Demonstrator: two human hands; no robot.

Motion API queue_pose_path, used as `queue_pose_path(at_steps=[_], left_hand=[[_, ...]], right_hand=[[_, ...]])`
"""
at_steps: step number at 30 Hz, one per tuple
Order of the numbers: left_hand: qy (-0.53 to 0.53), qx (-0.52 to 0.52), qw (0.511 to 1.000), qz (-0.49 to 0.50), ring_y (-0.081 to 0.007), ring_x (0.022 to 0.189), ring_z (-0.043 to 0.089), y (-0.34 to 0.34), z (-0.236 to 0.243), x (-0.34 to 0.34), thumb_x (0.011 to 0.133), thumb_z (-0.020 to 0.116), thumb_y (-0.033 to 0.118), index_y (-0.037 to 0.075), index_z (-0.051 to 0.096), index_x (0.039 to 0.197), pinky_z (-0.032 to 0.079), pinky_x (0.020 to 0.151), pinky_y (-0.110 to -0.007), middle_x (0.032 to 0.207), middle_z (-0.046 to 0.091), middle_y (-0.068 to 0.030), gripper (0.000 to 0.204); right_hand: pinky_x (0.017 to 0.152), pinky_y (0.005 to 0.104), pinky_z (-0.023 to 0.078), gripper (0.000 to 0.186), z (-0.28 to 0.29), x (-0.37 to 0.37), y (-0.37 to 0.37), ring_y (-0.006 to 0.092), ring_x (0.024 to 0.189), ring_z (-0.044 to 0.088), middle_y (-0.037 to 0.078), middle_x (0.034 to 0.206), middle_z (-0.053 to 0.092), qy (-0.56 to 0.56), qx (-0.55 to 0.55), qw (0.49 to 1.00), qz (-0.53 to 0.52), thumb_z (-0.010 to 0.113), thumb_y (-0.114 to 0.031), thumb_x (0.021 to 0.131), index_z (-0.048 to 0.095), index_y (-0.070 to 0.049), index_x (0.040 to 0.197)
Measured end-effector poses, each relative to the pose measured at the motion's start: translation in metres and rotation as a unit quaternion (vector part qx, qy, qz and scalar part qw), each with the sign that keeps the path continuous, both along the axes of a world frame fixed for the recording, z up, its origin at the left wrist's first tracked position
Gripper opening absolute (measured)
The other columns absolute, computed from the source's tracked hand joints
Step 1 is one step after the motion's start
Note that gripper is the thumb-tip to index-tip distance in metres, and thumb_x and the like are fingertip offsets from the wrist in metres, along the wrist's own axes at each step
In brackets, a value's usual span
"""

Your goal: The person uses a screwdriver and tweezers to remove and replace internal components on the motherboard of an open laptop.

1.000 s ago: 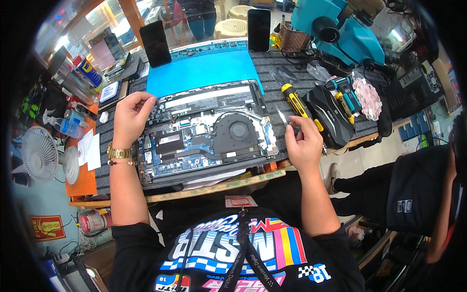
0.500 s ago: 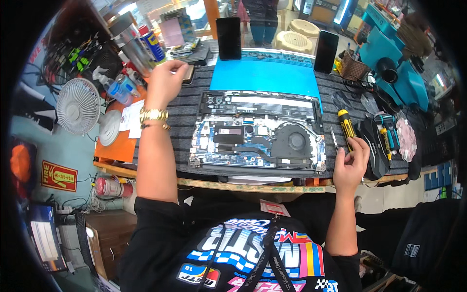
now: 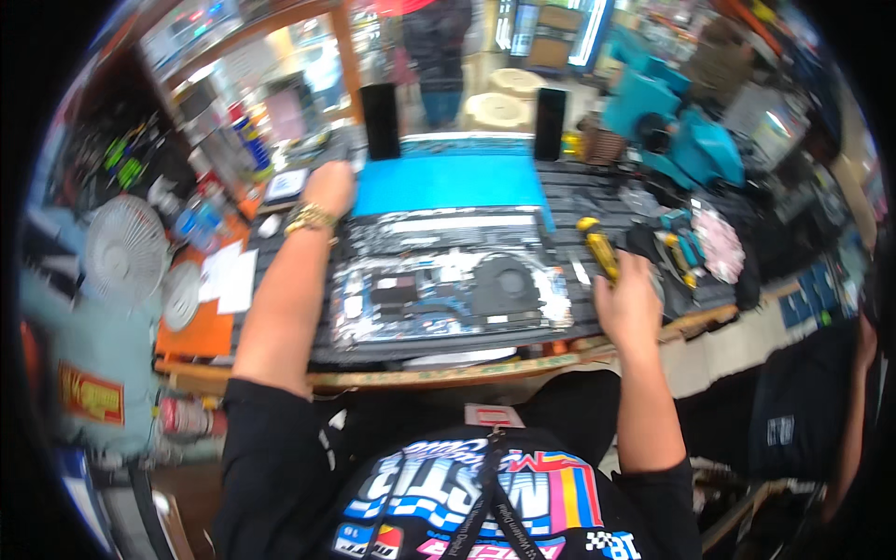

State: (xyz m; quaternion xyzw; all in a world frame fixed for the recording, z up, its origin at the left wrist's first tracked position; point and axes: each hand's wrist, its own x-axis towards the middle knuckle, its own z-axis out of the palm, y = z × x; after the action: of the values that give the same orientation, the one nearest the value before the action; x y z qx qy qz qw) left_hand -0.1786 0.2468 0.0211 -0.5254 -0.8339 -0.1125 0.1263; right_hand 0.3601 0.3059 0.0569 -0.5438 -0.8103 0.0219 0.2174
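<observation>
An opened laptop base (image 3: 448, 289) lies in front of me with its battery, fan (image 3: 504, 285) and circuit board exposed. Behind it a bright blue mat (image 3: 448, 182) covers part of the bench. My left hand (image 3: 331, 187) is by the mat's left edge, fingers curled in; blur hides what they may hold. To the right of the laptop, my right hand (image 3: 632, 294) has thumb and fingers apart, beside the lower end of a yellow-and-black screwdriver (image 3: 597, 245). A slim pale tool (image 3: 580, 269) lies between the screwdriver and the laptop.
Two dark phones stand upright behind the mat, a left one (image 3: 381, 121) and a right one (image 3: 550, 123). Left are a fan (image 3: 131, 247), papers (image 3: 237, 282), bottles and a flat dark device (image 3: 286, 187). Right are teal equipment (image 3: 639, 93), tools and a pink bundle (image 3: 717, 241).
The whole view has shifted, with the bench sitting lower and further left. Relative to the laptop, my left hand has moved right, toward the blue mat. My right hand stays by the screwdriver.
</observation>
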Motion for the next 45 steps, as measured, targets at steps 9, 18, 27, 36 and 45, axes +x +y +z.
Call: queue_pose_path(at_steps=[9,18,27,36,45], left_hand=[[0.014,0.071,0.997,-0.034,-0.0476,0.098,0.075,-0.009,0.014,0.019,0.095,0.069,0.014,0.002,0.076,0.095,0.060,0.089,-0.058,0.100,0.077,-0.0253,0.014],[-0.153,0.162,0.948,-0.229,-0.0388,0.072,0.065,-0.092,0.102,0.175,0.107,0.064,0.011,-0.002,0.062,0.092,0.050,0.067,-0.046,0.077,0.064,-0.0215,0.020],[-0.691,0.060,0.656,-0.298,-0.0028,0.075,0.063,-0.115,0.054,0.311,0.109,0.073,0.010,0.002,0.071,0.113,0.049,0.065,-0.021,0.094,0.074,0.0002,0.010],[-0.745,0.082,0.577,-0.324,-0.0065,0.063,0.061,-0.094,0.032,0.379,0.111,0.071,0.015,0.001,0.069,0.112,0.051,0.054,-0.023,0.093,0.076,-0.0061,0.014],[-0.750,0.106,0.570,-0.318,-0.0043,0.067,0.062,-0.088,0.030,0.382,0.110,0.073,0.012,-0.001,0.072,0.116,0.048,0.058,-0.020,0.095,0.078,-0.0054,0.014]], right_hand=[[0.084,0.0480,0.067,0.042,-0.022,-0.011,0.035,0.0385,0.109,0.075,0.020,0.121,0.068,-0.102,0.056,0.993,0.009,0.084,-0.026,0.092,0.062,-0.003,0.120],[0.085,0.0517,0.063,0.039,0.018,0.009,0.017,0.0406,0.100,0.078,0.023,0.111,0.076,-0.064,-0.026,0.996,0.052,0.075,-0.031,0.101,0.064,0.001,0.120],[0.085,0.0324,0.056,0.040,0.059,0.037,-0.023,0.0124,0.094,0.066,0.007,0.105,0.069,0.651,-0.120,0.705,0.257,0.073,-0.019,0.109,0.049,-0.002,0.135],[0.080,0.0337,0.053,0.017,0.063,0.035,-0.056,0.0184,0.086,0.065,0.012,0.092,0.066,0.713,0.004,0.656,0.248,0.065,-0.017,0.109,0.051,-0.009,0.115],[0.086,0.0349,0.053,0.015,0.064,0.035,-0.056,0.0178,0.088,0.065,0.011,0.094,0.068,0.733,0.040,0.638,0.232,0.063,-0.016,0.109,0.053,-0.006,0.115]])
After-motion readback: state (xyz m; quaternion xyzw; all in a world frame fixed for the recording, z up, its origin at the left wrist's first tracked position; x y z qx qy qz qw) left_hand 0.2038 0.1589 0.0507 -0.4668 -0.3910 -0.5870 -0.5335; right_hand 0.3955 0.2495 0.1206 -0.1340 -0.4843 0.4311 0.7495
